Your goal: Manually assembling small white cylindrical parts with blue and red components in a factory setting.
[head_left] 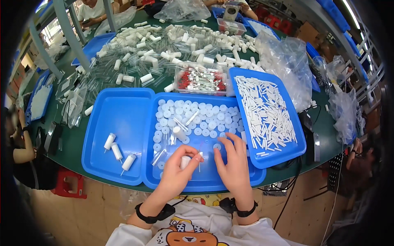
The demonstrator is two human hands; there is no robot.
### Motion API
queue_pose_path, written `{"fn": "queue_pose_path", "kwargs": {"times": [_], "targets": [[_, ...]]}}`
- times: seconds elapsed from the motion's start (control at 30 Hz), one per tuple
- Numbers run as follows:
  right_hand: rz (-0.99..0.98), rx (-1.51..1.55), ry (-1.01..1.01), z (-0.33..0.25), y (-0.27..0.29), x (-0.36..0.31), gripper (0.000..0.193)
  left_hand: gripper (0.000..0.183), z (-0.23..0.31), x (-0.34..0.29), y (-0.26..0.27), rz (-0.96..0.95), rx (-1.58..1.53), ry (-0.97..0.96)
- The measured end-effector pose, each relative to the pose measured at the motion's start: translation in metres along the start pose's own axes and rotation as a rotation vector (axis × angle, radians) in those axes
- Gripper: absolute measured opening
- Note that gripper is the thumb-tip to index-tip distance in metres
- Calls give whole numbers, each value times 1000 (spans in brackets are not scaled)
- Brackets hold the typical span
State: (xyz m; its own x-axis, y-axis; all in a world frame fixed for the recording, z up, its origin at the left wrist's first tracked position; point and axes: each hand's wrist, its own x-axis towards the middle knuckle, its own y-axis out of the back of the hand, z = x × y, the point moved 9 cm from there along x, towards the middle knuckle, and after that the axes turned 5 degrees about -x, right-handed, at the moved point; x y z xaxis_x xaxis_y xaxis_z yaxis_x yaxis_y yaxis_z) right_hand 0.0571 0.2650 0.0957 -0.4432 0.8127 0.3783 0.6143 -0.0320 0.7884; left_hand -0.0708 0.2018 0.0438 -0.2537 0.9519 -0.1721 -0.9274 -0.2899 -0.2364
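Observation:
My left hand [176,170] is closed around a short white cylinder [185,162], over the front of the middle blue tray [209,186]. At its thumb and fingertip is a thin clear piece, too small to make out fully. To its right, my right hand [234,164] has its fingers apart and nothing visible in them, just beside a translucent white disc [217,146]. Many such discs [205,119] cover the back of this tray. Among them are several clear tubes [168,141] and another white cylinder [179,133].
The left blue tray [123,96] holds three white cylinders [128,162] with thin stems. A tilted blue tray [297,149] of small white rods overlaps the right side. Behind are a clear box [201,78] of red-and-white parts, heaped tubes and cylinders, and plastic bags [285,61]. Other people sit around the table.

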Motion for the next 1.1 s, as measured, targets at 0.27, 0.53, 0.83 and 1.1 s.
{"fn": "queue_pose_path", "kwargs": {"times": [0.27, 0.53, 0.83, 1.1], "targets": [[-57, -124, 11, 6, -15, -6, 30, 17, 2, -1, 0, 22, -34, -13], [7, 66, -55, 8, -8, -5, 27, 24, 4, -3, -10, -109, 135, 0], [40, 358, -138, 19, -1, -6, 28, 23, 6, -2, -9, -90, 155, -18], [-84, 931, -385, 29, -18, -14, 15, 28, 11, -6, -12, -95, 136, 13]]}}
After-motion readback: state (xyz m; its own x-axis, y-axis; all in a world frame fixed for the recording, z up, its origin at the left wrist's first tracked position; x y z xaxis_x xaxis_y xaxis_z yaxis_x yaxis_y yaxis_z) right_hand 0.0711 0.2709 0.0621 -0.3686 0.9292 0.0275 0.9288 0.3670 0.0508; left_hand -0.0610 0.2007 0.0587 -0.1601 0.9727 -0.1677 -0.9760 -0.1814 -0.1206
